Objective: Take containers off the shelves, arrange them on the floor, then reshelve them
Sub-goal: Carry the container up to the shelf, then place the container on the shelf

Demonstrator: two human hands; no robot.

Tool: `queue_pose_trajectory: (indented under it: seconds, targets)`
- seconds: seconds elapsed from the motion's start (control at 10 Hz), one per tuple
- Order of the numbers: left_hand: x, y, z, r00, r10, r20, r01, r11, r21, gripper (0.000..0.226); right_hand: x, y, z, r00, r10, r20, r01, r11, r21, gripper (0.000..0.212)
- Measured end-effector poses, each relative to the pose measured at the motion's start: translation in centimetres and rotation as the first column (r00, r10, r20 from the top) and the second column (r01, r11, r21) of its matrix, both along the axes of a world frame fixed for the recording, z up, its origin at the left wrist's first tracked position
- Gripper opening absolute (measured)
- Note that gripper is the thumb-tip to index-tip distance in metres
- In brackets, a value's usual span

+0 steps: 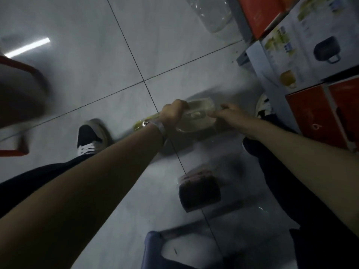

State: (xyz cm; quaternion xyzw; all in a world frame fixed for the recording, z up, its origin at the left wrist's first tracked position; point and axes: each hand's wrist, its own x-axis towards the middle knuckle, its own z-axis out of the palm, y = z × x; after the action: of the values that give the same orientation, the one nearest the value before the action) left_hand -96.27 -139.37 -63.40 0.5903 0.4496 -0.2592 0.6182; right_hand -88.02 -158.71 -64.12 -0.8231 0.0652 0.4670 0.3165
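Pale grey floor tiles (77,78) with thin dark lines. On them: a clear plastic tub (211,14) far up, a dark box with a pink lid (200,191) lower down, a blue-edged bin (153,247) at the bottom, and a black and white shoe (91,136).

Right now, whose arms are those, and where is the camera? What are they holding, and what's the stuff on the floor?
There is no machine here. The camera sits on a person's head and looks down, so the two arms are that person's own. The left hand curls its fingers over one end of a clear container. The right hand is at the other end, but blur hides whether it grips. Below is a grey tiled floor. Nearer the person lies a dark container with a pinkish lid. You can also see a black-and-white shoe, and printed boxes stacked at the right.
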Motion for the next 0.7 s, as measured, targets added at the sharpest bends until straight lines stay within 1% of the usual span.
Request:
queue_pose_trajectory:
  seconds: [0.1,0.2,0.3,0.4,0.5,0.6,0.7]
  targets:
    - [0.2,0.2,-7.5,0.987,0.161,-0.030,-0.163,0.969,-0.187,0.069,0.9,0.6,-1.1,0.978,-0.136,-0.158,0.155,0.981,0.115,0.105]
    - [0.2,-0.6,-7.1,0.973,0.231,-0.029,-0.227,0.915,-0.334,0.069,1.0,1.1,-2.3,0.939,-0.161,-0.303,0.239,0.941,0.240,0.082]
    - [0.2,-1.4,-4.4,0.962,0.272,-0.033,-0.262,0.877,-0.404,0.053,1.3,1.2,-2.5,0.911,-0.162,-0.378,0.288,0.907,0.306,0.065]
    - [0.2,-2.3,-3.8,0.955,0.295,-0.017,-0.266,0.835,-0.481,0.035,1.5,0.7,-2.9,0.891,-0.146,-0.430,0.293,0.909,0.297,0.064]
    - [0.3,-2.9,-4.2,0.943,0.331,-0.024,-0.296,0.808,-0.509,0.035,1.6,0.2,-3.3,0.888,-0.152,-0.434,0.294,0.913,0.281,0.049]
    - [0.5,-3.4,-4.3,0.917,0.399,-0.016,-0.348,0.781,-0.518,0.034,1.6,0.1,-3.9,0.860,-0.200,-0.470,0.366,0.884,0.293,0.059]
    - [0.4,-4.2,-5.2,0.883,0.469,-0.012,-0.416,0.770,-0.484,0.048,1.4,0.4,-4.7,0.836,-0.250,-0.488,0.426,0.857,0.289,0.059]
